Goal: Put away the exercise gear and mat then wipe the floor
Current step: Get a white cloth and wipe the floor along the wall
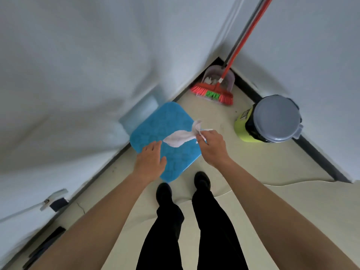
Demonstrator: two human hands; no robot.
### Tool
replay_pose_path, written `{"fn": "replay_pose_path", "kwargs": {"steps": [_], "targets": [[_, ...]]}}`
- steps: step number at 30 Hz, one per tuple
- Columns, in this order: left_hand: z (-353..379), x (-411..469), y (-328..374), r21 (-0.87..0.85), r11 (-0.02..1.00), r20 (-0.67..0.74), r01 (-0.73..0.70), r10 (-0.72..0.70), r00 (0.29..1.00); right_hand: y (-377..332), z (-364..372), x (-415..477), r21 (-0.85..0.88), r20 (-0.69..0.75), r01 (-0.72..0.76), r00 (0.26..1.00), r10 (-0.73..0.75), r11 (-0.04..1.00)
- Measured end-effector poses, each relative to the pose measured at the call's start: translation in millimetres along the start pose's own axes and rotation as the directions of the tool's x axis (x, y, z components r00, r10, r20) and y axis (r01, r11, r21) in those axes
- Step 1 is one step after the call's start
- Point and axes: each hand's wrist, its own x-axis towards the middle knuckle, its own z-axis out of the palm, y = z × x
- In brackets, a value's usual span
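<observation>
While the left hand (151, 162), fingers straight and slightly spread, overlaps the lower-left edge of the blue mat (171, 119) at frame centre, the right hand (211, 148) pinches a white cloth (178, 138) over its right edge. Bare floor (220, 115) separates mat from bin (276, 117); bin label unreadable.

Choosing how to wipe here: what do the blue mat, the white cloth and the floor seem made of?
Blue mat: soft foam or plush fabric, matte, with an embossed pebble pattern. White cloth: limp woven or terry fabric; it droops and bunches. Floor: smooth cream sheet, probably vinyl, with lifted wavy edges.
</observation>
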Motion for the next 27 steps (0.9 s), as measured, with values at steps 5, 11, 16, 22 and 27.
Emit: {"fn": "replay_pose_path", "kwargs": {"steps": [5,11,16,22,27], "targets": [[-66.7,-41.8,67.1,-0.206,0.968,-0.073,-0.146,0.133,0.988,-21.4,-78.4,-72.2,0.376,-0.023,0.005,1.000,0.004,0.927],[-102.4,-104.4,184.6,-0.134,0.893,-0.057,-0.429,0.425,0.903,14.9,-163.7,-201.5,0.496,-0.205,-0.086,0.955,0.213,0.864],[-89.5,-193.0,296.1,-0.109,0.754,-0.047,-0.647,0.647,0.761,79.5,-222.9,-333.0,0.466,-0.400,-0.258,0.792,0.461,0.847],[-6.7,-316.0,423.0,-0.175,0.602,0.016,-0.779,0.793,0.610,202.4,-233.0,-512.0,0.677,-0.497,-0.298,0.489,0.717,0.673],[114.6,-442.0,496.8,-0.237,0.546,0.139,-0.803,0.837,0.529,299.7,-207.3,-669.0,0.784,-0.543,-0.102,0.365,0.756,0.612]]}}
